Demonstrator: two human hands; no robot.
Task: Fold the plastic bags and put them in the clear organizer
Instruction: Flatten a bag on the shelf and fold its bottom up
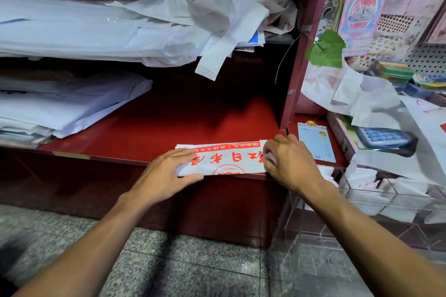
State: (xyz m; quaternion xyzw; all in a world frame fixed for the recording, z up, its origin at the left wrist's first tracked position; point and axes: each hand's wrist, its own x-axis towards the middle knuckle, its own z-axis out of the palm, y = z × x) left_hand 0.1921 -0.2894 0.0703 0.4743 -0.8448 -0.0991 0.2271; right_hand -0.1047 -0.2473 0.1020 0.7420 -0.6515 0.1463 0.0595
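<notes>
Dim shelf recesses, wide-angle edge distortion

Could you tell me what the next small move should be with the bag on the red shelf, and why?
Probably fold the right end over toward the left. The white plastic bag with red print already lies as a flat strip at the red shelf's front edge; the left hand presses its left end, while the right hand pinches its right end. It likely needs shortening before going into the clear acrylic organizer at right.

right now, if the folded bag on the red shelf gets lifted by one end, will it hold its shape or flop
Probably flop: the folded bag is thin plastic like the limp crumpled bags above. It looks very light, so it could slide on the smooth red shelf. The folds may spring open once the left hand and right hand let go.
</notes>
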